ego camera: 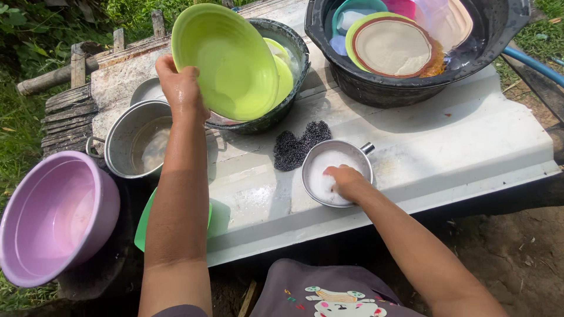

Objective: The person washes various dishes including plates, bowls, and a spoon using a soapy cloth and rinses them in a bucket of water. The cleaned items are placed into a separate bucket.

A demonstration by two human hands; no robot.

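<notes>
Head camera looks straight down on an outdoor wash stand, a white corrugated metal sheet (446, 141) laid over wood. The left hand (179, 88) pinches the rim of a lime-green plate (226, 61), thumb behind and fingers on the front, holding it tilted over a dark basin (282, 111) where more green plates stand on edge, so any drips would fall into the basin and not on the sheet. The right hand (346, 182) is sunk into a small metal cup (336, 172) full of white suds, fingers curled down into the foam; whether they clutch anything I cannot tell. A dark steel-wool scrubber (299, 145) lies just beside the cup, within easy reach. A second black tub (411, 53) at the far right holds stacked soaking plates and lids. To the left sit a steel pot (138, 141) with water and a purple basin (53, 214), lower down.
</notes>
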